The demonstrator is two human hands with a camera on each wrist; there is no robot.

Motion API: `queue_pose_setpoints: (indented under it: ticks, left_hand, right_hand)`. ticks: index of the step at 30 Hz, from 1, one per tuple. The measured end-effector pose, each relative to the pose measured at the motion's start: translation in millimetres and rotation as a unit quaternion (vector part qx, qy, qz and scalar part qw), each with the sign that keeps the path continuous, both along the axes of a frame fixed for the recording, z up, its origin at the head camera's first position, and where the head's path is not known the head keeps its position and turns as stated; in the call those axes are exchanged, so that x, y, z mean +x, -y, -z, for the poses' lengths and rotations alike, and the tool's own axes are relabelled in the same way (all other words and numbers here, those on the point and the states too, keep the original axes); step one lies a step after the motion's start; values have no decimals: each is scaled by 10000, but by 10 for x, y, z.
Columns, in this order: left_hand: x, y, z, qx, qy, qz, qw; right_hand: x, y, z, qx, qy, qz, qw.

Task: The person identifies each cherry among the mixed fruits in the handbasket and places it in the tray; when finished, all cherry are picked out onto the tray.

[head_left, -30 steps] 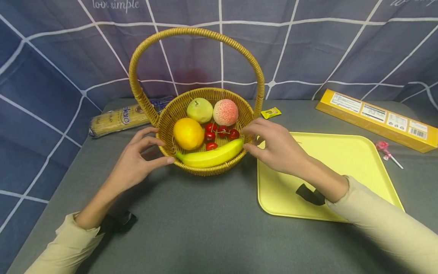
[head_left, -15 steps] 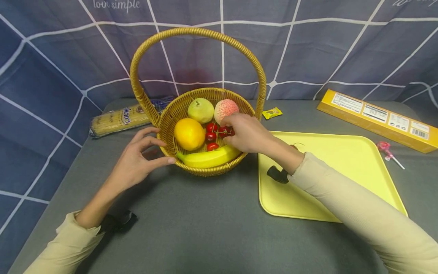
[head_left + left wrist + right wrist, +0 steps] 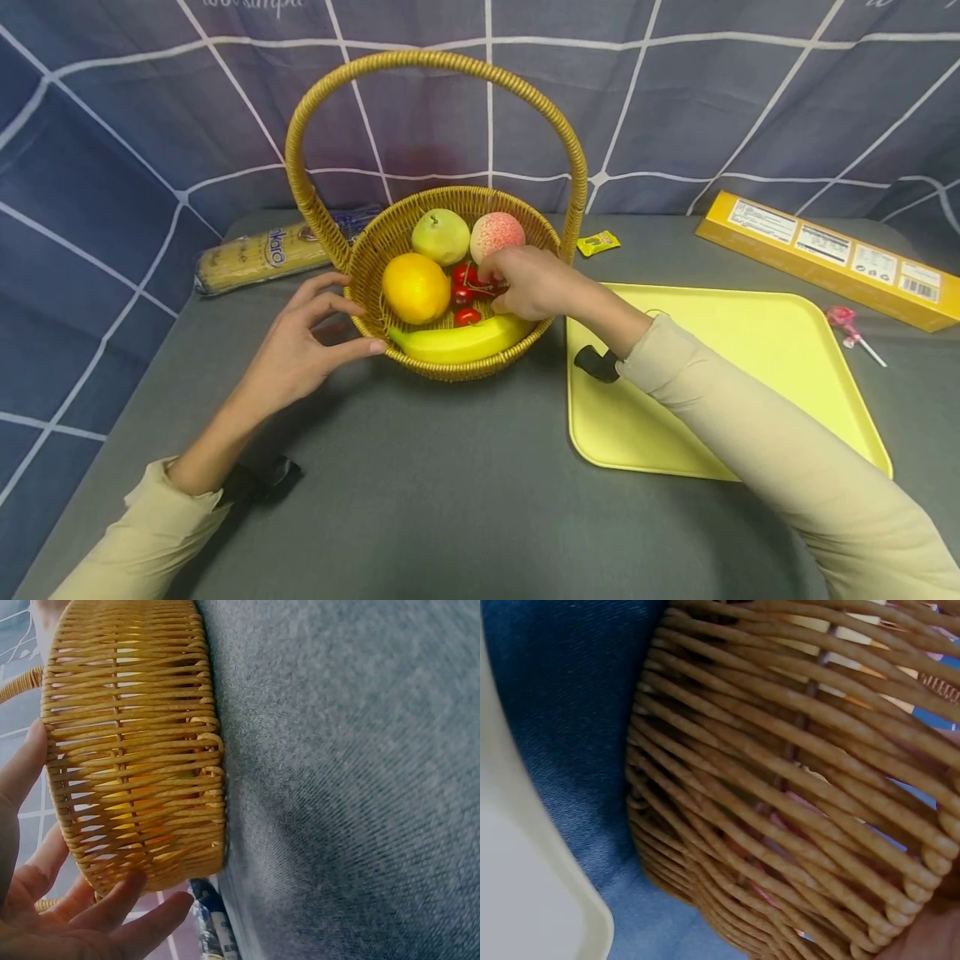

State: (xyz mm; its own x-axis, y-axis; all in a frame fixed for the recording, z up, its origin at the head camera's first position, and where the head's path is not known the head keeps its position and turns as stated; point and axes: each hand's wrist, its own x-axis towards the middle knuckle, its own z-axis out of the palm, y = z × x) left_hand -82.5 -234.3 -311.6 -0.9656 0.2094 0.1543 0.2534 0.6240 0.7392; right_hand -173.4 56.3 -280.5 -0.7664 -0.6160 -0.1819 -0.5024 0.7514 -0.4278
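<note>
In the head view, a round wicker basket (image 3: pixel 450 371) with a tall hoop handle holds a banana (image 3: pixel 461 340), an orange fruit (image 3: pixel 416 289), a green pear-like fruit (image 3: pixel 441 237), a pink-white peach (image 3: pixel 497 235) and several red cherries (image 3: pixel 462 295) with thin stems. My left hand (image 3: pixel 296 354) holds the basket's left rim, thumb at the front and fingers along the side; the left wrist view shows these fingers against the weave. My right hand (image 3: pixel 534 282) reaches over the right rim and pinches at the cherries beside the peach. Its fingertips are partly hidden.
A yellow tray (image 3: pixel 720 400) lies right of the basket, under the right forearm; a thin stem shows on it. Behind are a yellow wrapped candy (image 3: pixel 598 242) and a long orange box (image 3: pixel 828 258). A pink lollipop (image 3: pixel 843 321) lies farther right, a pasta pack (image 3: pixel 258 257) at left.
My right hand has moved left from the basket's right rim, over the banana's end, in to the cherries. My left hand has stayed at the left rim.
</note>
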Motion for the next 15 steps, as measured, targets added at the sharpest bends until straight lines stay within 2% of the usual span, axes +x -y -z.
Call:
queue_pose_setpoints:
  ticks: [15]
  left_hand:
    - [3, -11, -9, -6, 91, -12, 10000]
  right_hand:
    - [1, 40, 78, 86, -171, -220, 9996]
